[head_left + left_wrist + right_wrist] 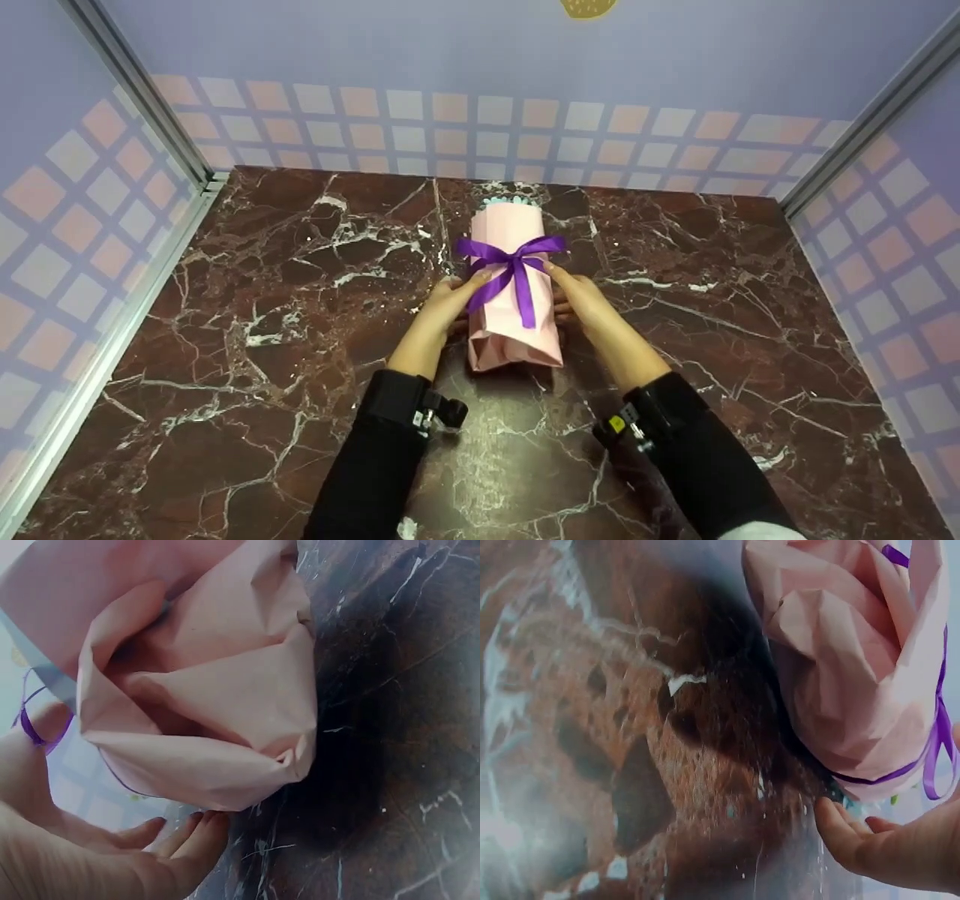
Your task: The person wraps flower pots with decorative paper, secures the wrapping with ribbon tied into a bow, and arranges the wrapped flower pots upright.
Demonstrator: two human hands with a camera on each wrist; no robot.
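Observation:
A bouquet (pixel 501 313) wrapped in pink paper lies on the marble-patterned surface, its gathered, folded end toward me. A purple ribbon (pixel 514 260) goes round it and is tied in a bow on top. Light teal scalloped tips (pixel 512 200) show at the far end. My left hand (pixel 437 315) holds the bouquet's left side, thumb on top by the bow. On the opposite side my right hand (pixel 589 306) holds it, its thumb beside the ribbon. In the left wrist view the fingertips (pixel 214 829) reach the lower edge of the creased paper (pixel 232 694); the right wrist view shows similar contact.
The dark red-brown marble surface (pixel 300 360) has white veins and runs back to a purple wall (pixel 450 52) with a checked band. Side walls (pixel 45 225) with metal corner strips stand at left and right. Both wrists wear black camera straps (pixel 397 397).

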